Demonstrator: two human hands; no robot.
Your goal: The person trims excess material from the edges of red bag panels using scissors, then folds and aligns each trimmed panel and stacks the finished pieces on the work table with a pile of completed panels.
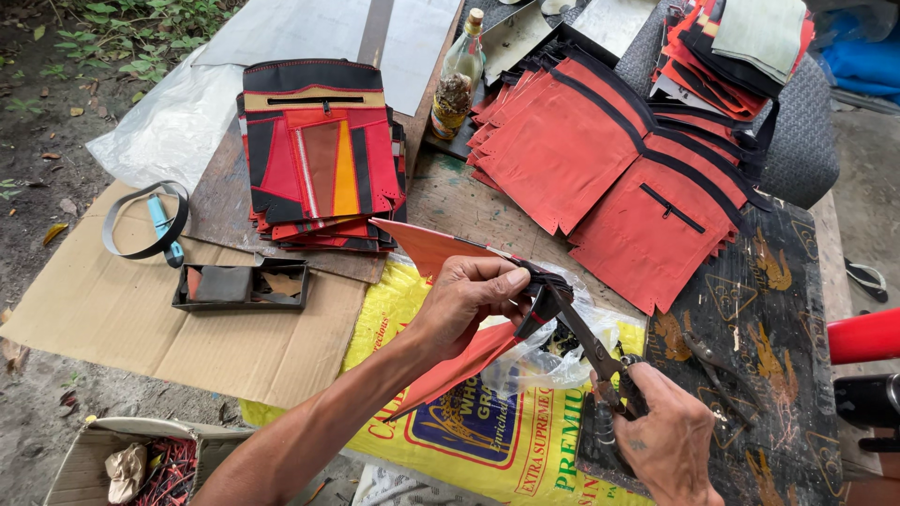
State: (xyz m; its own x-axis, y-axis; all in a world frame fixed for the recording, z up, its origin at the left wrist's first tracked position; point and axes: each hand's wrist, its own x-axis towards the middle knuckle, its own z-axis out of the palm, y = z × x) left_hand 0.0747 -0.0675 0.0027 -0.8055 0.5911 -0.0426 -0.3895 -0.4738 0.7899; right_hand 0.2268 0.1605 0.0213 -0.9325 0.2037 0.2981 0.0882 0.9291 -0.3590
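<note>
Red fabric panel (448, 361) with a black edge sits pinched in your left hand (466, 302), fingers pressed together on its upper corner, held just above the yellow printed sack (450, 440) spread on the worktop (450, 201). Your right hand (667, 440) is closed round the handles of a pair of pliers (586, 342), whose nose meets the panel's black edge beside your left thumb. Progress, judged from the layout: a fanned row of red panels with black zips (609, 173) lies beyond, and a stack of multicoloured panels (319, 155) sits to the left, so many pieces look finished at some stage; which pile awaits the pliers cannot be told. Packaging noted: the sack is yellow with a blue emblem and red and green lettering; a clear plastic bag (548, 361) lies on it under the panel. A glass bottle (458, 77) with a pale cap stands at the far edge. A shallow black tray (241, 285) of scraps rests on flattened brown cardboard (141, 323) at left.
</note>
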